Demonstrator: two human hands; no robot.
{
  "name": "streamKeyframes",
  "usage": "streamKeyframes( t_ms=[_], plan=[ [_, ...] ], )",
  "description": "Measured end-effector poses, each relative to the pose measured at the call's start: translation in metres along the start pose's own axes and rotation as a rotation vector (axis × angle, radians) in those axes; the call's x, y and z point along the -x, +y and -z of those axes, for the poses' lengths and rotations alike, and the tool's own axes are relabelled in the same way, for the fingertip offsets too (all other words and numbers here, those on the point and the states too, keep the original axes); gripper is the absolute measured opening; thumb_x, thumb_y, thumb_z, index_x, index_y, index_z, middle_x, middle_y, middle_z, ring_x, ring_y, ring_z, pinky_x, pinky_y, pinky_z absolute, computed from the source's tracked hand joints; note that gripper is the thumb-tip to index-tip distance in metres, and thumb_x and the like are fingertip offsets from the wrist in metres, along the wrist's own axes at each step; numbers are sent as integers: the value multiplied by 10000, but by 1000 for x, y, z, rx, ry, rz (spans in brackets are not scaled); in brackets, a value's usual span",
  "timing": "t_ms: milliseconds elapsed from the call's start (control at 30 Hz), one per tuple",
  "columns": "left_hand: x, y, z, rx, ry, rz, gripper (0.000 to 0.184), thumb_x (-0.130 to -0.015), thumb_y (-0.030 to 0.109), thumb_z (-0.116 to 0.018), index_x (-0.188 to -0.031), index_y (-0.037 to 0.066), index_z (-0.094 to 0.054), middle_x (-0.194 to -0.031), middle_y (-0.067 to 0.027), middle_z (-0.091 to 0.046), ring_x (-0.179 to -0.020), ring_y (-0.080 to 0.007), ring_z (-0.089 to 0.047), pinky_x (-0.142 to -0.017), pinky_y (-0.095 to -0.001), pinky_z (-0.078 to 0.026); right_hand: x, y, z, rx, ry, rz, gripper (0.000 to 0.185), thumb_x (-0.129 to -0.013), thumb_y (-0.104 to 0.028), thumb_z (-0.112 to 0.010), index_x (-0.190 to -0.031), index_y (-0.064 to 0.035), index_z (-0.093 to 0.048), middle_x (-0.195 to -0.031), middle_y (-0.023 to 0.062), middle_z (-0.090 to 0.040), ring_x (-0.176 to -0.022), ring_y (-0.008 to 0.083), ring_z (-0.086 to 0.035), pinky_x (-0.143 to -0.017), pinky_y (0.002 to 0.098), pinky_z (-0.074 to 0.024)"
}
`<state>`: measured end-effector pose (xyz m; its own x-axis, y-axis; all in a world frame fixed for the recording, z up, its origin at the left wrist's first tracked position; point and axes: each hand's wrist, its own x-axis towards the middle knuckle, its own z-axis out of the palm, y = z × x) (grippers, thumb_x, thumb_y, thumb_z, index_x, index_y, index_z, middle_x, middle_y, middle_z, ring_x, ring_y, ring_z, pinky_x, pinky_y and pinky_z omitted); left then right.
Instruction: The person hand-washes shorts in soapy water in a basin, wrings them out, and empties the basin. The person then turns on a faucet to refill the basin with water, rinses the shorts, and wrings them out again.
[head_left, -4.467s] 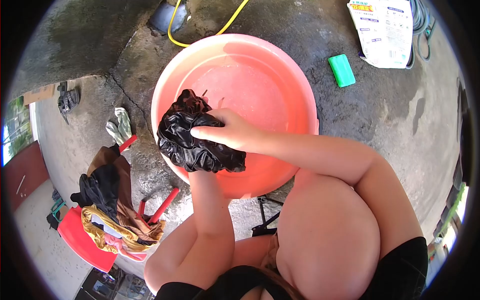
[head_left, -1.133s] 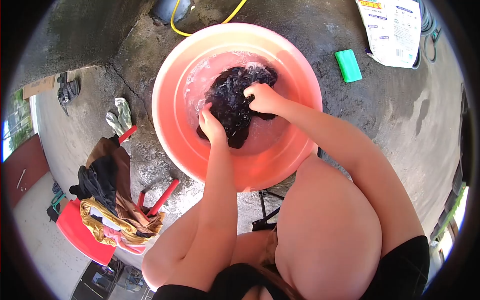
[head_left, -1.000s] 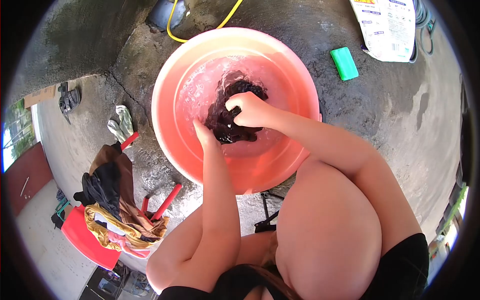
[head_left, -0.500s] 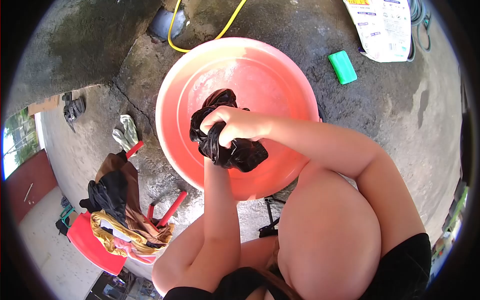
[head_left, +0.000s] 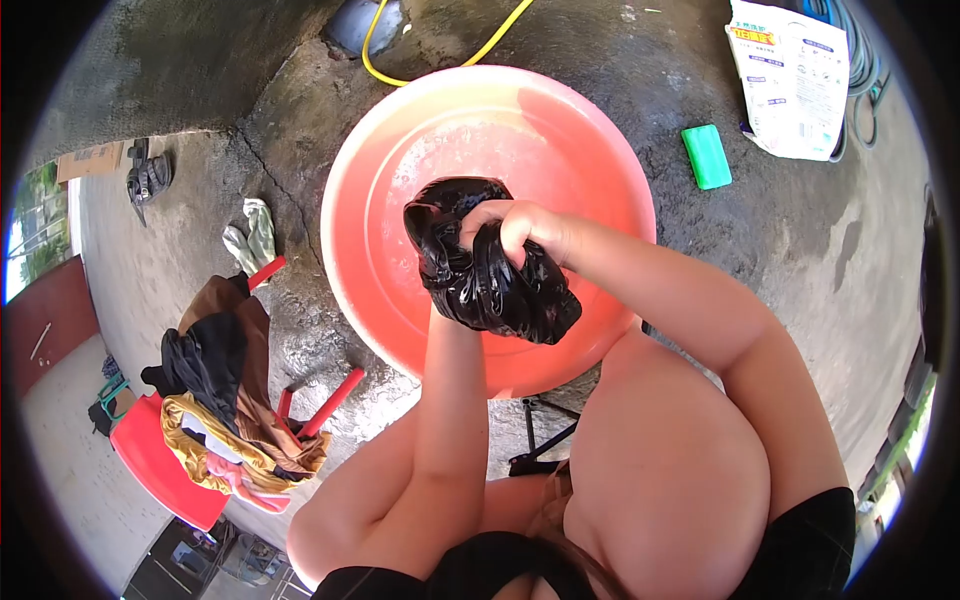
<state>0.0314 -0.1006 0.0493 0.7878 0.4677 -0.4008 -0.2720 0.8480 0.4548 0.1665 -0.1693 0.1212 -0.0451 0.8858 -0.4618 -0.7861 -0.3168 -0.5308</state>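
A wet, shiny black garment [head_left: 500, 285] is bunched up over the pink plastic basin [head_left: 600, 130]. My right hand [head_left: 520, 228] grips its upper part, with thumb and fingers closed in the folds. From below, my left forearm [head_left: 455, 390] reaches up under the garment. The cloth covers my left hand, so its fingers are hidden. Some whitish suds and a little water show on the basin's floor.
A green soap bar [head_left: 707, 157] and a white printed bag [head_left: 790, 80] lie on the right. Clothes [head_left: 215, 370] drape over a red stool [head_left: 165, 465] on the left. Behind the basin runs a yellow hose [head_left: 450, 72]. Pale cloth [head_left: 250, 237] lies on wet concrete.
My right hand and the black garment have shifted slightly right relative to the basin. The garment hangs more spread out, with an opening showing at its upper left. The whole view has also shifted a little.
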Motion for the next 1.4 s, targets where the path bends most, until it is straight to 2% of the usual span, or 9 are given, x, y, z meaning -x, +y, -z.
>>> streamKeyframes(
  t_ms=[33,267,333,467,700,800,933,1033,1400],
  plan=[
    [1,-2,1,12,2,-1,182,-833,168,-649,-958,48,-593,-904,-68,-615,-798,-173,-618,-693,-310,-554,-4,6,12,147,-70,83,527,-417,-58,-510,-922,25,-639,-920,130,-615,-823,198,-613,-788,254,-507],
    [-22,-5,64,-122,59,86,269,-909,231,-543,-1058,13,-595,-976,-91,-637,-874,-193,-633,-766,-313,-525,-11,25,32,-65,49,-27,483,-480,-61,-470,-930,21,-624,-851,118,-615,-762,208,-611,-731,259,-515],
    [-21,18,14,-124,394,238,343,-948,301,-462,-1051,6,-603,-983,-104,-646,-860,-199,-638,-772,-324,-521,-13,24,44,-96,61,44,288,-492,-63,-463,-762,-15,-550,-707,54,-537,-625,160,-533,-602,255,-456],
    [-22,55,45,-1189,477,608,525,-902,367,-459,-1246,-28,-493,-1009,-120,-627,-869,-249,-633,-826,-407,-501,-12,7,69,82,250,213,116,-578,-46,-483,-693,-53,-499,-646,8,-470,-578,121,-472,-575,232,-408],
    [-20,61,126,-1405,651,324,477,-875,387,-540,-1124,-15,-605,-968,-138,-658,-815,-288,-648,-774,-425,-505,-22,9,96,1141,495,455,297,-670,-62,-652,-958,-40,-584,-960,123,-578,-938,259,-573,-830,350,-453],
    [-8,56,57,-1733,856,-60,569,-862,467,-538,-1220,26,-564,-948,-172,-681,-857,-321,-653,-819,-394,-491,-20,12,98,1434,634,650,411,-673,-85,-671,-1078,-86,-599,-1226,189,-499,-1130,363,-491,-962,419,-413],
    [-16,33,46,-1848,626,-469,553,-920,414,-486,-1386,123,-429,-1337,-196,-496,-1241,-348,-459,-1042,-507,-304,-5,15,65,1849,607,723,576,-696,-178,-681,-1258,-191,-557,-1397,197,-378,-1292,410,-358,-1071,513,-292],
    [-24,-1,42,-2142,420,-286,566,-942,469,-413,-1466,280,-307,-1536,-179,-169,-1409,-426,-125,-1077,-663,-102,-4,46,54,1886,454,612,673,-697,-331,-705,-1337,-254,-512,-1513,185,-240,-1390,427,-197,-1082,629,-173],
    [-36,-24,83,-2329,320,-115,601,-938,542,-378,-1481,326,-239,-1562,-91,-136,-1429,-394,-80,-1063,-680,-142,-23,81,90,2043,395,212,800,-733,-565,-666,-1435,-350,-348,-1561,127,-117,-1441,343,-45,-1078,667,-72]
  ],
)
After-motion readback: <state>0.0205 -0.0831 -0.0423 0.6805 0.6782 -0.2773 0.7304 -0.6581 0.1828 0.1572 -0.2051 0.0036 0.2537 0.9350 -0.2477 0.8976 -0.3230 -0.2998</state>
